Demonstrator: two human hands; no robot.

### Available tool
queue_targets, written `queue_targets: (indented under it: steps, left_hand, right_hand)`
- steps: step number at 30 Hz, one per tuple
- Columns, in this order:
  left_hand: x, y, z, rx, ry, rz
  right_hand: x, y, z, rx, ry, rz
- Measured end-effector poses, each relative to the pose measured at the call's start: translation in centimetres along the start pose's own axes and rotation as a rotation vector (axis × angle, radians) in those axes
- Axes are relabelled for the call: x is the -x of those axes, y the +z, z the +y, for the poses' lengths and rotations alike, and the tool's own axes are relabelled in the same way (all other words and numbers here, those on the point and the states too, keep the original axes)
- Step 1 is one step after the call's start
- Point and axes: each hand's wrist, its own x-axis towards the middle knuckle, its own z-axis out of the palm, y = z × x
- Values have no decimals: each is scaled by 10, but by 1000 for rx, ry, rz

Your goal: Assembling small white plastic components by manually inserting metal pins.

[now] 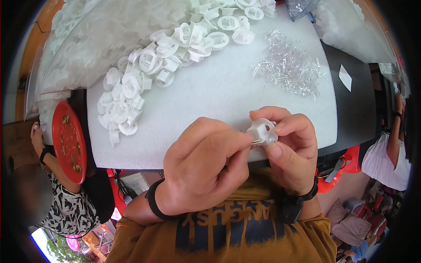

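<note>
At near edge of white foam sheet (197,90): L hand (204,151) pinched shut on thin pins (257,142) betw. thumb & fingertips, qty unclear; R hand (294,151) closed on one white fitting (261,133), thumb & fingers at its rim. Fitting held up in front of wearer's torso; pin ends at its near-L side, contact w/ plastic n/c.

Risk (judgement): pins could slip, bend or drop if L pinch loosens or they meet plastic off-line; fitting could twist if R hold stays at rim only. Dropped pin hard to spot on pale foam.

Surrounds: loose pin pile (289,65) far R on foam; heap of white fittings (149,61) L & far side, next to clear bag (109,44). Red tray (79,179) w/ small bits, L of sheet; white card (345,78) on black tabletop (360,94), R.

Markings: large dark lettering on brown shirt (147,243), distorted by folds, not transcribed. No legible label seen on fitting, pins or bag.
</note>
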Motion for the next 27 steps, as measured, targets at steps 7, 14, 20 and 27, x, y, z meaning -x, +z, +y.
queue_targets:
  steps: [7,14,20,27]
  left_hand:
    - [8,-2,6,-31,-56,41]
    - [6,-3,5,29,-52,50]
    - [3,-2,3,64,-7,30]
    - [2,2,2,93,-20,39]
  right_hand:
    - [2,2,-1,61,-6,-23]
    - [2,5,-2,-31,51,12]
    - [4,4,-4,-79,115,48]
    - [3,1,-3,-119,144,36]
